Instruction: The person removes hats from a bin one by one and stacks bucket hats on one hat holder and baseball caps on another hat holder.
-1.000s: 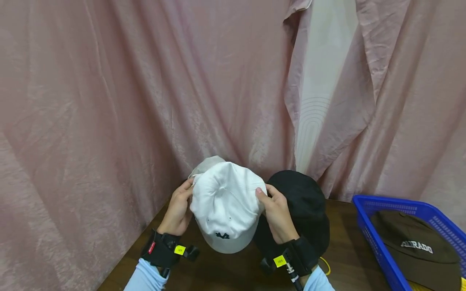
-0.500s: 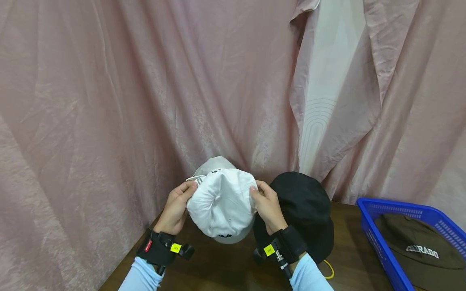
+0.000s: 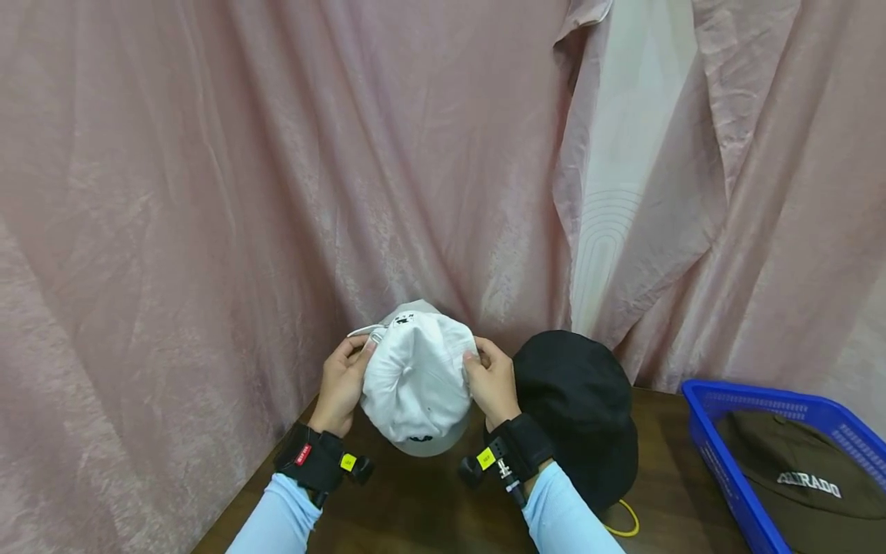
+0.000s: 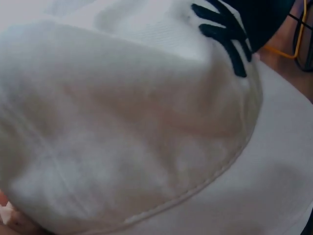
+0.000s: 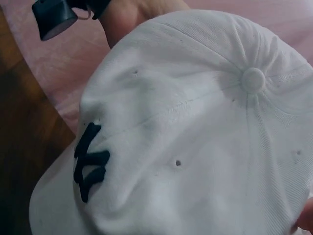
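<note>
Between my two hands is a white baseball cap [image 3: 418, 388], its crown turned up and its dark embroidered letters facing me. My left hand [image 3: 339, 388] pinches its back left side near the strap, thumb on top. On the opposite side, the right hand [image 3: 493, 382] grips the edge with thumb above and fingers beneath. A small dark print shows on the cap's far edge. Behind it peeks a pale grey cap [image 3: 422, 305], mostly hidden. In the right wrist view the white cap [image 5: 205, 122] shows its top button and eyelets; its brim [image 4: 283, 147] fills the left wrist view's lower right.
A black hat [image 3: 574, 400] lies just right of my right hand, with a yellow cord [image 3: 631, 523] beside it. Farther right stands a blue plastic basket [image 3: 699, 408] holding a brown lettered cap [image 3: 810, 454]. Pink curtain [image 3: 277, 192] hangs behind the wooden table [image 3: 657, 438].
The white cap has tipped back toward me at its far edge, bringing the dark print there into view while less brim shows. My right hand has shifted left, closer to the left hand.
</note>
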{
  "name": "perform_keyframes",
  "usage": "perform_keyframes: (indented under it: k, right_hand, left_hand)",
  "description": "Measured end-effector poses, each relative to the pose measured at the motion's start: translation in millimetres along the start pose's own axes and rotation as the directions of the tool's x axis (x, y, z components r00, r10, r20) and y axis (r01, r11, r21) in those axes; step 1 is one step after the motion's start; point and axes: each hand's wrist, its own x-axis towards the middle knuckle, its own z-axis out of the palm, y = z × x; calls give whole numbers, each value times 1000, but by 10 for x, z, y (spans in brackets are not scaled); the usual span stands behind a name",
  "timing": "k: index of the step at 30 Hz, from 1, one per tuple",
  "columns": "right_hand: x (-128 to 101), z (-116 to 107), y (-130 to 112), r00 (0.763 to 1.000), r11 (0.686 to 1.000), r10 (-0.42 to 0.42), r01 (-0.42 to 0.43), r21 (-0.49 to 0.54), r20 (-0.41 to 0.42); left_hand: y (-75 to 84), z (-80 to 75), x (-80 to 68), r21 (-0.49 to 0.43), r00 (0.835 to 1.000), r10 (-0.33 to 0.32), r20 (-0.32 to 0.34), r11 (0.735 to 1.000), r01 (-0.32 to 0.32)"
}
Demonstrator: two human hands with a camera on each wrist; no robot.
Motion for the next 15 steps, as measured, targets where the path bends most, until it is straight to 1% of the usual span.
perform_keyframes:
  k: [4,9,15]
  right_hand:
    - [60,69,38,999,1000,27,-26,13,-36]
    - [119,136,88,993,996,77,-72,53,-87]
    - [219,252,168,982,987,133,-118,113,-134]
  left_hand:
    - [-53,38,73,6,999,8,-49,1000,-8]
    - [-82,84,160,13,997,11,-79,1000,-10]
    - [-103,95,286,79,990,4,-141,997,7]
